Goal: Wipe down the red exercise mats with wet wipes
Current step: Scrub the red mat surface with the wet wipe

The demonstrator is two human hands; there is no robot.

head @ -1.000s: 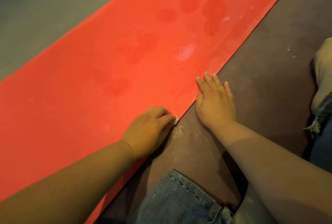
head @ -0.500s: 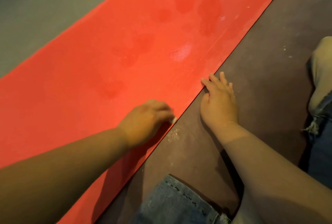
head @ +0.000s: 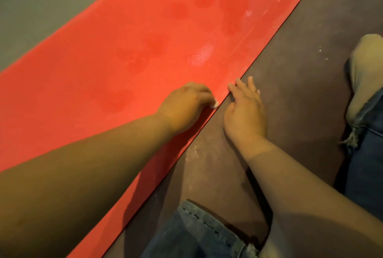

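A long red exercise mat (head: 128, 54) runs diagonally across the floor, marked with darker damp patches and a shiny wet streak. My left hand (head: 184, 106) lies on the mat at its right edge, fingers curled round a white wet wipe (head: 215, 104); only a small bit of the wipe shows past the fingertips. My right hand (head: 245, 110) rests flat on the brown floor just beside the mat's edge, fingers straight, fingertips touching the edge.
The brown floor (head: 300, 83) right of the mat carries white specks and a pale smear near the mat edge. Grey-green flooring (head: 31, 9) lies left of the mat. My knees in blue jeans (head: 199, 233) and a foot (head: 364, 71) are at the bottom and right.
My left hand has slid the wipe forward along the mat's right edge. My right hand has moved off the mat onto the floor beside it.
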